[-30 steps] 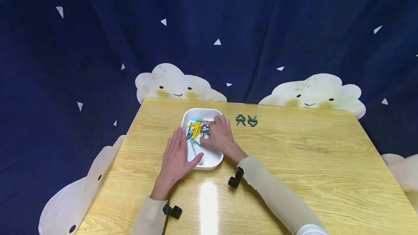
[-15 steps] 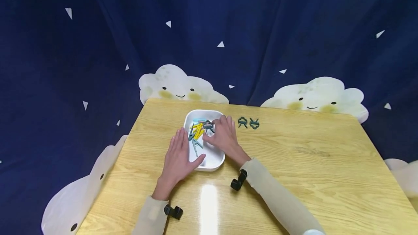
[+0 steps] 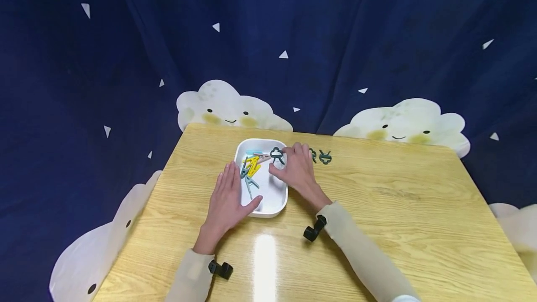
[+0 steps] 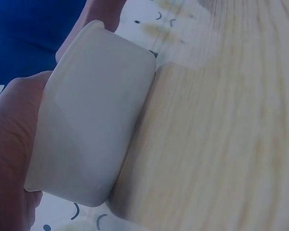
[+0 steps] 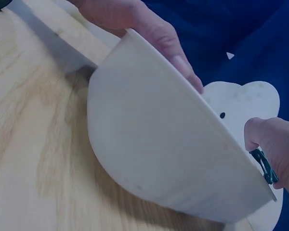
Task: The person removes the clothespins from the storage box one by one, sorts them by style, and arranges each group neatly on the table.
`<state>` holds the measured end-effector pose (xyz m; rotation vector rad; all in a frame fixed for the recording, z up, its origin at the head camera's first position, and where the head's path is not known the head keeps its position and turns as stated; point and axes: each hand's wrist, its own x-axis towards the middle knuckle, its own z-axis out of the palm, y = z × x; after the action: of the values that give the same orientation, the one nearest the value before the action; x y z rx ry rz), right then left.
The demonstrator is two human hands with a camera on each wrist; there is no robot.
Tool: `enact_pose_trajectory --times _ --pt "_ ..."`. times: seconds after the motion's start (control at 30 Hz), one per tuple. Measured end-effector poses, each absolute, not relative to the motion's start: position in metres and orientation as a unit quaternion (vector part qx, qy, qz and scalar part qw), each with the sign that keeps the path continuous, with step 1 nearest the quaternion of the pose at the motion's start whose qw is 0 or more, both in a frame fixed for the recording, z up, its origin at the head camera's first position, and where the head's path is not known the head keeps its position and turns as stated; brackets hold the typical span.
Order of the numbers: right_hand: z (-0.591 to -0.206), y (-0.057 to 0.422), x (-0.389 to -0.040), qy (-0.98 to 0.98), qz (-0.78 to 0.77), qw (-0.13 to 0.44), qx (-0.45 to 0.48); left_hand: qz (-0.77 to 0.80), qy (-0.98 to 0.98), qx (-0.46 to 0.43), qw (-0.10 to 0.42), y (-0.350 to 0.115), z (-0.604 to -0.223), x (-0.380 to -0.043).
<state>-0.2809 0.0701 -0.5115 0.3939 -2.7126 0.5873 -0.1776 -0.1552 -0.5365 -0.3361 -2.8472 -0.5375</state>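
Observation:
My right hand (image 3: 299, 167) pinches a dark green clip (image 3: 277, 154) with a cloud-shaped outline between thumb and fingers, over the right side of a white plastic basin (image 3: 270, 202). In the right wrist view the clip (image 5: 263, 165) shows at the fingertips, above the basin's rim. My left hand (image 3: 228, 199) rests along the basin's left side with straight fingers, its thumb lying over the near rim. Inside the basin lie yellow clothespins (image 3: 253, 167), a pale teal clothespin (image 3: 251, 184), a darker teal one (image 3: 244, 170), a pink one (image 3: 263, 157) and a light blue one (image 3: 253, 152).
Right of the basin, a dark green clip (image 3: 325, 156) lies on the wooden table (image 3: 377, 209), and another green clip (image 3: 313, 154) is partly hidden behind my right hand. A dark blue curtain (image 3: 251, 59) with clouds hangs behind the table's far edge.
My right hand has lifted the dark green clip from the pile and carried it rightward to the basin's right rim. My left hand stays at the basin's left side.

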Motion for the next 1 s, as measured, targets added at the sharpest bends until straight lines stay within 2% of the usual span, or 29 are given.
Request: enact_pose_trajectory --times 0.43,1.0 --pt "-0.497 0.105 -0.281 -0.940 0.234 0.217 0.123 -0.190 -0.969 -0.113 0.114 -0.155 -0.536 -0.178" --pt "-0.512 0.165 -0.290 -0.941 0.242 0.221 0.084 -0.190 -0.968 -0.114 0.116 -0.153 -0.535 -0.178"
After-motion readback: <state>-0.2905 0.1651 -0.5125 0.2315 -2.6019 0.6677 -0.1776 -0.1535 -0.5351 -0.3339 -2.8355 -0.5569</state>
